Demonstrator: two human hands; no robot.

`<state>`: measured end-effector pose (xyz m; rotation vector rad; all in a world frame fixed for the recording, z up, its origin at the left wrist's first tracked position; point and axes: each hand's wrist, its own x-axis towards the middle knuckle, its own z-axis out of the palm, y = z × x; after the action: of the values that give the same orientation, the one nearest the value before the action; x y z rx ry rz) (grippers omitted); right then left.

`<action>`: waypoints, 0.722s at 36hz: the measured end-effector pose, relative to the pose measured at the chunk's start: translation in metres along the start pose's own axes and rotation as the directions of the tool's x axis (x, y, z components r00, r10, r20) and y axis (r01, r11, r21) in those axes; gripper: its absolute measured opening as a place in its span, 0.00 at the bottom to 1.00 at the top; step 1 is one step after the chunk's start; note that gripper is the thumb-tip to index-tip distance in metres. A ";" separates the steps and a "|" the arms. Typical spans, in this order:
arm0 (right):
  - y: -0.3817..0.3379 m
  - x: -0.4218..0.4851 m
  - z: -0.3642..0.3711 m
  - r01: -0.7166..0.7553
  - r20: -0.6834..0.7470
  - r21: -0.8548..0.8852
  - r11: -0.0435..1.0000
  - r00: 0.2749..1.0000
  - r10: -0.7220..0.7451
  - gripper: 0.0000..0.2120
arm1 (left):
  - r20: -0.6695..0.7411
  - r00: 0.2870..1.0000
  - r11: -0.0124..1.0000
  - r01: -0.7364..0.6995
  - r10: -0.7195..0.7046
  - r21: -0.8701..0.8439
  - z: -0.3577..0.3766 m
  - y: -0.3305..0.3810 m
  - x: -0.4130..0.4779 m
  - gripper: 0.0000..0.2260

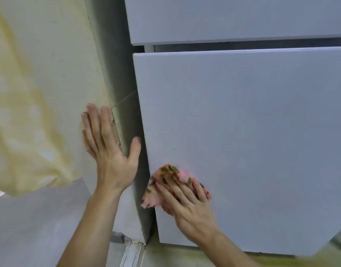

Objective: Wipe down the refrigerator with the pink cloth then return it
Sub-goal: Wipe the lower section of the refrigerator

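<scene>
The grey-white refrigerator [242, 122] fills the right of the view, with an upper door and a larger lower door split by a dark gap. My right hand [187, 201] presses the bunched pink cloth [162, 184], patterned with green spots, flat against the lower door near its left edge. Its fingers lie straight over the cloth. My left hand [108, 149] rests with spread fingers on the wall beside the fridge, its thumb reaching toward the door's edge.
A stained cream wall [40, 83] stands to the left of the fridge, with a narrow shadowed gap between them. A pale panel [40, 218] covers the wall's lower part. A floor track [131, 253] runs below the fridge's corner.
</scene>
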<state>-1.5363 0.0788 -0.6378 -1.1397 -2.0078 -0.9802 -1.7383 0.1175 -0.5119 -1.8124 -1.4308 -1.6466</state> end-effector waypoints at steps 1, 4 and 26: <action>0.001 -0.006 0.000 0.004 0.013 0.008 1.000 1.000 -0.004 0.32 | 0.006 1.000 1.000 -0.002 0.002 -0.020 -0.001 -0.001 0.000 0.40; 0.001 -0.009 -0.001 -0.027 0.025 0.038 0.999 0.999 0.026 0.38 | 0.039 0.999 1.000 0.001 0.000 -0.030 -0.004 -0.002 0.000 0.40; -0.005 0.057 -0.019 -0.134 -0.137 0.060 0.989 0.980 0.142 0.30 | 0.015 0.998 0.994 -0.066 0.065 0.089 -0.002 -0.023 -0.004 0.28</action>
<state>-1.5626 0.0856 -0.5837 -1.1335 -1.8063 -0.9081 -1.7576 0.1246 -0.5237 -1.8033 -1.4106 -1.5178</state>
